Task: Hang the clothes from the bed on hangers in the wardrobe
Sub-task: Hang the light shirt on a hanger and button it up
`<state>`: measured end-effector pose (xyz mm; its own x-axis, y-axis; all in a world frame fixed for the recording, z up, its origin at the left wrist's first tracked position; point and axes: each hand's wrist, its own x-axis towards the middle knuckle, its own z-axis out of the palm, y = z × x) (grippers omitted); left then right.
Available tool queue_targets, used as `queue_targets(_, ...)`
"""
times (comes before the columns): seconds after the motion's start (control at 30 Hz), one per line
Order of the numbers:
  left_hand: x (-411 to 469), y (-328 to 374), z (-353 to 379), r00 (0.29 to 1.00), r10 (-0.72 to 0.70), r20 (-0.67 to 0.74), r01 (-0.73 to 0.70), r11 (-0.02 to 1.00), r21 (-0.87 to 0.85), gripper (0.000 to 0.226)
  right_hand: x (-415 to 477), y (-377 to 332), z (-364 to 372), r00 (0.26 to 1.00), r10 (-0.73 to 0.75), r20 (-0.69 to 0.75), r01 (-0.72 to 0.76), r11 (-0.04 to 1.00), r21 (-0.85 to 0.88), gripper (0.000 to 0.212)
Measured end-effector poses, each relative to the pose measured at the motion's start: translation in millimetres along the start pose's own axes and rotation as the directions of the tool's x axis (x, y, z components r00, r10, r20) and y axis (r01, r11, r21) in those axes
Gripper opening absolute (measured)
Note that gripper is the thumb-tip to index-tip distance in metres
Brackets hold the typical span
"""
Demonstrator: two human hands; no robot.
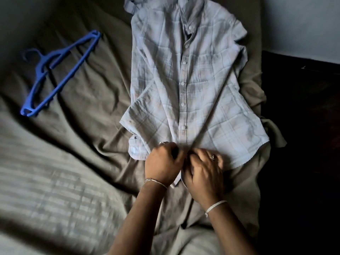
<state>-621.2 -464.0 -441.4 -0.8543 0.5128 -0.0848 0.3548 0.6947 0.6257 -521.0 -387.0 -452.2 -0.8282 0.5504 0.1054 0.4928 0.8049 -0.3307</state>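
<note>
A pale blue checked shirt [191, 85] lies flat on the bed, front up, buttoned down its middle, collar at the far end. My left hand [163, 162] and my right hand [204, 173] are side by side at the shirt's bottom hem, both pinching the cloth at the button strip. The lowest part of the strip is hidden under my fingers. A blue plastic hanger [57, 70] lies on the sheet well to the left of the shirt, apart from both hands.
The bed is covered by a rumpled grey-brown sheet [88, 126]. The bed's right edge drops to a dark floor [303, 144]. A pale wall [303, 24] stands at the far right.
</note>
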Motion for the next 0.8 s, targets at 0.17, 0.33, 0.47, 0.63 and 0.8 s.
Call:
queue_targets(0.17,66,27,-6,0.986,0.054,-0.157,-0.074,0.989,-0.124,0.019,62,3,-9,0.999,0.014,-0.031,-0.015,1.0,-0.026,0.036)
queue_targets(0.33,137,37,-3,0.985,0.067,-0.162,-0.091,0.985,-0.144,0.023,138,18,-6,0.996,-0.042,0.081,0.047,0.997,-0.058,0.058)
queue_targets(0.47,190,45,0,0.992,0.079,-0.103,-0.092,0.988,-0.124,0.034,199,36,-2,0.988,-0.073,0.136,0.084,0.993,-0.081,0.067)
queue_targets(0.63,258,54,7,0.989,0.03,-0.145,-0.055,0.983,-0.173,0.046,298,65,-6,0.987,-0.134,0.086,0.147,0.977,-0.157,0.073)
queue_targets(0.8,305,56,18,0.994,-0.108,0.011,0.109,0.987,-0.122,0.064,412,101,-23,0.992,-0.119,0.04,0.123,0.988,-0.095,0.074)
